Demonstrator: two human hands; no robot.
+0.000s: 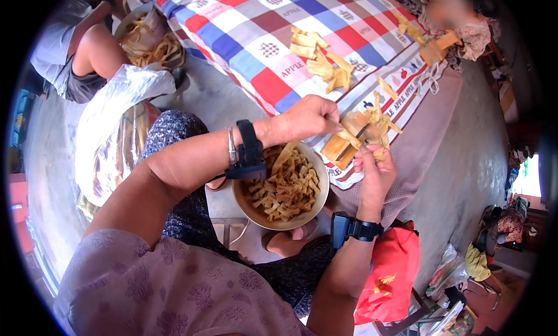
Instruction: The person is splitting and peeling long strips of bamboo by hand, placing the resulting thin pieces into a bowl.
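Note:
Over a small wooden block [338,148] on the checked cloth, my left hand [308,117] pinches one end of a pale yellow strip [350,139]. The fingertips of my right hand [376,172] are closed on the strip's other end. A flat, dull piece beside the block is partly covered by strips, so I cannot make out what it is. Loose yellow strips [381,122] lie heaped just past the block. Below my left wrist, a round bowl [237,198] between my knees holds many short, folded yellow pieces [285,188].
More strips [322,60] lie on the checked cloth [244,28]. At far left a person [96,42] sits by a bucket of strips [154,45]; another person [459,22] is at far right. A filled plastic bag [119,144] stands left, a red bag [388,278] right.

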